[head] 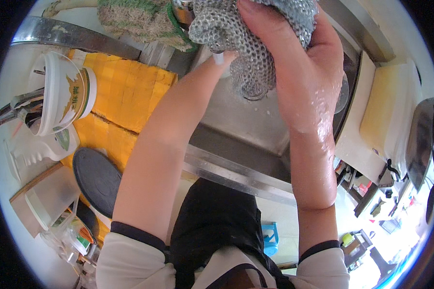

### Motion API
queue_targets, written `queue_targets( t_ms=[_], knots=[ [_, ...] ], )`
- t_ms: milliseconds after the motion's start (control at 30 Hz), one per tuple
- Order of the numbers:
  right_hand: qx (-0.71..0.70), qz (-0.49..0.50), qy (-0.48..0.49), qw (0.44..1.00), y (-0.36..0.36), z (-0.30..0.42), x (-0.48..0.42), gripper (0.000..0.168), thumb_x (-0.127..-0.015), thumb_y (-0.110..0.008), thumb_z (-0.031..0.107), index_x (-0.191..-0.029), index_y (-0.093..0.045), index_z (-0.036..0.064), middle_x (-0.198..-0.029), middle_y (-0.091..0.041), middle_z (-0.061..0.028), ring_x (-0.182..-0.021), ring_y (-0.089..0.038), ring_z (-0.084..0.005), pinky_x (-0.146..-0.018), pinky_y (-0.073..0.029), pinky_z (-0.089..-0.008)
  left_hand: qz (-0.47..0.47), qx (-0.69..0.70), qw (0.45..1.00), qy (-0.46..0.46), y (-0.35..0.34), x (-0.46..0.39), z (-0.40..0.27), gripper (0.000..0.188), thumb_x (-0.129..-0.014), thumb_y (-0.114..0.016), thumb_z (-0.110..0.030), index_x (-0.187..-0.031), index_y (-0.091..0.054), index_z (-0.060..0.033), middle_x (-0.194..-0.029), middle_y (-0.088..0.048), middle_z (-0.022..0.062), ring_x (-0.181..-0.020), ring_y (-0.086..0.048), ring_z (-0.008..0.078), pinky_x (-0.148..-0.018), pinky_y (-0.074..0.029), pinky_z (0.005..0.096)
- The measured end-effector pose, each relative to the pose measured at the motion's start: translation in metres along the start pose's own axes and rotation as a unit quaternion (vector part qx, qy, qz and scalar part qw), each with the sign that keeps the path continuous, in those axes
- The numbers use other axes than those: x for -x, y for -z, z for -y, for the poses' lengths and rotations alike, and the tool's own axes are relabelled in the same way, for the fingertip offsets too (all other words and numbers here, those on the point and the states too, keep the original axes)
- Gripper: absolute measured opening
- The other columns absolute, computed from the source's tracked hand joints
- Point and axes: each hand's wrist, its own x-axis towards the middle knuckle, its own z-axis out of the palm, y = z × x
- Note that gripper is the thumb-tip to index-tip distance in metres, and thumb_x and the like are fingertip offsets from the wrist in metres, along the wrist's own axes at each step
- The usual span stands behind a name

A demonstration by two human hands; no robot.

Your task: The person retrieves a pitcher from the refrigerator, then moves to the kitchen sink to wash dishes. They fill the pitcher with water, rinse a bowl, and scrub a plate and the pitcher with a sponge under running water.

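Close to the camera at the top, my right hand (303,61) grips a silvery mesh scrubbing cloth (253,61). Its folds hang down over the stainless steel sink (235,115). Wet skin shines on my right wrist and forearm. My left forearm (159,144) reaches over the sink, but the hand at its end is hidden behind the mesh. A small faucet outlet (218,57) shows just beneath the mesh, near my left wrist. Under the hanging mesh, part of a round drain fitting (255,95) shows on the sink floor.
A worn green-and-tan fuzzy cloth (141,25) hangs left of the faucet. Yellow-taped boards (130,94) lie left of the sink, bearing a white plastic bucket (52,97) with utensils and a dark round lid (96,180). A pale yellow block (387,112) stands right. A blue stool (270,238) is below.
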Motion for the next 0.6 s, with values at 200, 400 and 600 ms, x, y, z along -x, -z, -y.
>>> queue_targets(
  t_ms=[200,400,600],
  knots=[
    [-0.018,-0.06,0.005,0.998,0.022,-0.017,-0.003,0.026,-0.078,-0.063,0.012,-0.1,-0.059,0.001,-0.092,-0.062,-0.0028,-0.083,-0.056,-0.01,-0.076,-0.043,-0.0236,0.016,-0.115,0.993,-0.011,-0.017,0.002,-0.027,0.034,-0.086,-0.052,-0.026,-0.109,-0.052,-0.001,-0.106,-0.057,0.0124,-0.096,-0.055,0.023,-0.082,-0.045,0.0353],
    [0.198,-0.143,-0.009,0.97,0.096,-0.081,-0.002,0.027,-0.079,-0.062,0.019,-0.094,-0.056,-0.003,-0.089,-0.06,-0.0091,-0.082,-0.054,-0.0155,-0.076,-0.042,-0.0275,0.044,-0.188,0.981,0.0,-0.001,0.06,-0.042,0.033,-0.088,-0.049,-0.027,-0.107,-0.053,0.0001,-0.105,-0.058,0.0129,-0.096,-0.056,0.0228,-0.082,-0.045,0.0346],
    [0.392,-0.039,0.01,0.919,0.08,-0.131,0.053,0.035,-0.083,-0.056,0.026,-0.1,-0.051,-0.004,-0.103,-0.05,-0.0186,-0.094,-0.051,-0.0306,-0.08,-0.043,-0.0363,-0.08,0.202,0.976,0.021,0.023,0.126,-0.026,0.035,-0.09,-0.046,-0.032,-0.105,-0.054,-0.0008,-0.101,-0.058,0.0111,-0.091,-0.056,0.0218,-0.078,-0.045,0.0326]
  ],
)
